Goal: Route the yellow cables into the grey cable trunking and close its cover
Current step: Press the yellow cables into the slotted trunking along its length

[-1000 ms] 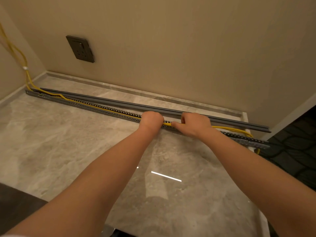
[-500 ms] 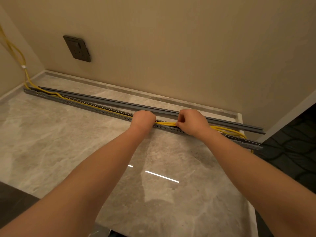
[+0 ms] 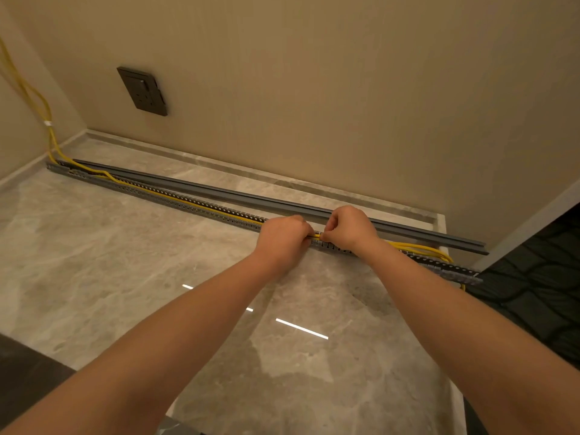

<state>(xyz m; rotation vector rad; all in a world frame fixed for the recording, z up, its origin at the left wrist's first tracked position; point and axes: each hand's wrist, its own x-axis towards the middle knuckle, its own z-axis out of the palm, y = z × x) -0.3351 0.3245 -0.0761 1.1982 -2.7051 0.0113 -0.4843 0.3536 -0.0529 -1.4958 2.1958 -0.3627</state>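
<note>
A pale marble floor point(image 3: 125, 262) meets a beige wall point(image 3: 345, 105). A long grey slotted trunking point(image 3: 188, 205) lies on the floor, running from the far left corner to the right edge of the marble. Its cover point(image 3: 251, 200), a darker grey strip, lies loose just behind it, nearer the wall. Yellow cables point(image 3: 417, 246) come down the left wall, lie inside the trunking along its left stretch, and bulge out of it in a loop at the right. Two bare forearms reach in from below. The left hand point(image 3: 282, 237) is curled, knuckles up, gripping the cables at the trunking. The right hand point(image 3: 348, 229), almost touching it, pinches them between thumb and forefinger. A dark socket point(image 3: 142, 91) sits on the wall.
</note>
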